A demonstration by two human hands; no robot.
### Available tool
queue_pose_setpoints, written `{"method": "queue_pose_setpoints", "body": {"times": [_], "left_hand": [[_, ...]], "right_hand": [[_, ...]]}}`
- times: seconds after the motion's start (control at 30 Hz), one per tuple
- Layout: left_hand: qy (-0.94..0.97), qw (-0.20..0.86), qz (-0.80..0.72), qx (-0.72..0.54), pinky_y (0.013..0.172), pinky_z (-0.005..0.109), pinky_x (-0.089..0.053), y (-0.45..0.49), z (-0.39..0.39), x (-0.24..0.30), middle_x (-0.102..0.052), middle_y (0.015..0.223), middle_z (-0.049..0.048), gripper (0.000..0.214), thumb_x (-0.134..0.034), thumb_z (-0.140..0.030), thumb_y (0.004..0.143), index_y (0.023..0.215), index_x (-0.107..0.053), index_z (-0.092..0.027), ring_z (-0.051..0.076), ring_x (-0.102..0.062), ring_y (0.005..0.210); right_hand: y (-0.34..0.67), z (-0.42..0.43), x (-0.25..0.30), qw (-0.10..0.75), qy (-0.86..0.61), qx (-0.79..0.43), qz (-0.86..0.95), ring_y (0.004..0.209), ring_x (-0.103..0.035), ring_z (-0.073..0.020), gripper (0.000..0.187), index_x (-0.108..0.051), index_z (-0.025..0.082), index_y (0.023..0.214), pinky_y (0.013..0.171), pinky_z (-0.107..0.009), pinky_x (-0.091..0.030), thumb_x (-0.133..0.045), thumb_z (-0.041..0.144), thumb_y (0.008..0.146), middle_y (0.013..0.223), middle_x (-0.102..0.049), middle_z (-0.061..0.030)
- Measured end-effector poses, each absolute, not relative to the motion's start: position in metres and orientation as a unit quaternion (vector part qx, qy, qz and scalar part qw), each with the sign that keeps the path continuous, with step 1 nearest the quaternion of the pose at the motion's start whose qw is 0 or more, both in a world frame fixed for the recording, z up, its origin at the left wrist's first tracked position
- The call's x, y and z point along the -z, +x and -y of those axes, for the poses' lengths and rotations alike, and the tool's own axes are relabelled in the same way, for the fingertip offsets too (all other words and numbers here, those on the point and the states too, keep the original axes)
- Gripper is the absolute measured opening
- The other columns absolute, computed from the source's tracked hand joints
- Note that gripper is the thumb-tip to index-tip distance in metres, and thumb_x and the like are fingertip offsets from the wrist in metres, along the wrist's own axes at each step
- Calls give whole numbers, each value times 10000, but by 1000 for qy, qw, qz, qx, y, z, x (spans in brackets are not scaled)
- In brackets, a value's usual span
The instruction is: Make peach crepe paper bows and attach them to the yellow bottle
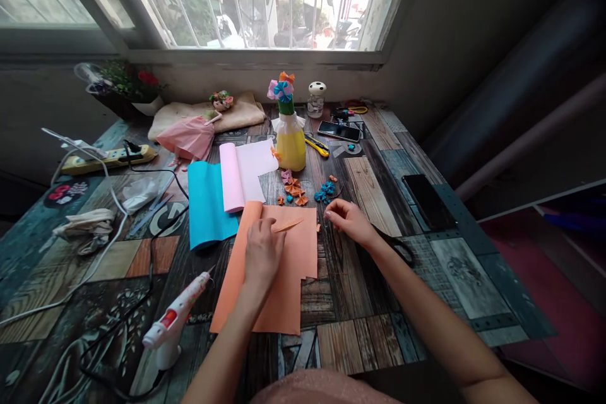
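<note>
A partly rolled sheet of orange crepe paper (284, 290) lies in front of me. My left hand (262, 251) rests over it, its fingers closed at the end of a narrow orange paper strip (290, 225). To the right of the sheet, my right hand (351, 221) is raised with thumb and forefinger pinched together; whatever they hold is too small to make out. Just beyond it are blue paper flowers (324, 191), with orange paper flowers (293, 188) to their left. Under my right forearm, black scissor handles (402, 251) show in part.
A yellow bottle (291, 148) topped with paper flowers stands behind. Blue crepe paper (208, 202) and a pink roll (231, 178) lie left. A glue gun (177, 315) with its cord stands front left. A cutter (317, 145) and phones (428, 201) lie right.
</note>
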State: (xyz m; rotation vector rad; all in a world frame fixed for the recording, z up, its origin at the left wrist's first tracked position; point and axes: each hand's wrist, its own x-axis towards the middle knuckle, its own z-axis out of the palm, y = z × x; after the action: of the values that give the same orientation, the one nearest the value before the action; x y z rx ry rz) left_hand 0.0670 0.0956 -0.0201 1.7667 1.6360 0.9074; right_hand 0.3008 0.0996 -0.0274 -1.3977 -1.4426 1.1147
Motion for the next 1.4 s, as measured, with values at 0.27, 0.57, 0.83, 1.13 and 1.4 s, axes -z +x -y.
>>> {"method": "queue_pose_setpoints", "body": {"times": [0.27,0.57,0.83,1.13,1.4], "left_hand": [[762,220,-539,-284,887,445,-526,65,-24,27,-630,1089,125,231,-492,-235,909,1125,-570,-207,279,-607,1043],[764,253,-491,-334,740,326,-593,26,40,17,-703,926,55,231,-508,-155,891,1045,-607,-295,210,-693,857],[639,-5,-572,-514,703,370,-561,-57,63,-7,-553,885,17,334,-706,-139,706,977,-560,-269,199,-613,760],[506,228,-783,-281,849,428,-527,-93,34,16,-650,1129,110,599,-629,-592,731,1169,-585,-186,310,-646,972],[475,271,-780,-303,750,401,-551,-110,17,3,-746,777,59,504,-663,-641,631,885,-709,-208,316,-689,801]], "right_hand": [[285,-77,42,332,-590,-255,690,750,-551,-171,136,-599,190,865,685,-285,-422,-505,100,826,840,-580,-24],[281,-70,42,362,-582,-230,691,737,-561,-186,119,-587,207,860,676,-302,-449,-496,131,850,857,-575,-40],[268,-48,35,459,-615,-242,593,717,-575,-190,90,-612,216,882,617,-299,-454,-538,267,886,833,-603,-37],[256,-41,33,508,-635,-274,514,663,-588,-183,135,-614,210,901,565,-290,-470,-576,335,868,785,-617,-30],[267,-37,46,501,-643,-287,503,637,-598,-185,166,-619,215,913,528,-278,-467,-572,368,868,813,-647,-41]]}}
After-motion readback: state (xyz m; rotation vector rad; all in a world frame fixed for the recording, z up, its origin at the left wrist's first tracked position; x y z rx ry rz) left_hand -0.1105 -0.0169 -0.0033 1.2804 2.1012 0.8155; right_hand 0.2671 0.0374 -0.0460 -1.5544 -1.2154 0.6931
